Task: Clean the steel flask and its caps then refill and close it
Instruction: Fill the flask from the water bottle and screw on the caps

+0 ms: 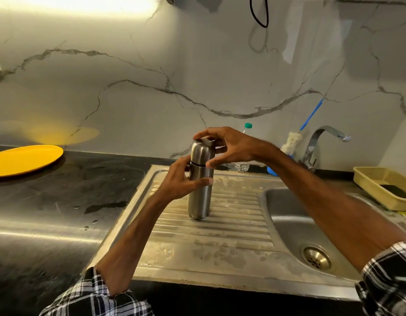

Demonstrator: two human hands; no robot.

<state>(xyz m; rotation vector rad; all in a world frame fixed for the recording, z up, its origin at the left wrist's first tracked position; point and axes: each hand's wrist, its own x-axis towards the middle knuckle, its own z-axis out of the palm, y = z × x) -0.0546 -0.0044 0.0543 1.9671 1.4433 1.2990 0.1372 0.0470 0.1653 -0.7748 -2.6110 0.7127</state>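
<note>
The left hand point(179, 179) clamps the flask point(201, 199) just under the seam, steadying it, while the right hand point(229, 147) curls its fingers over the cap point(201, 150), likely to twist it. The flask stands upright on the ribbed drainboard point(220, 236), beside the sink basin point(311, 222).

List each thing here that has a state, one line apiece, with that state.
steel flask, upright on the drainboard, closed.
outer cap, on the flask; tightness unclear.
left hand, grips the flask body.
right hand, fingers curled round the outer cap.
tap, no water seen running.
plastic bottle, upright, capped.
sink, unplugged, no standing water.
</note>
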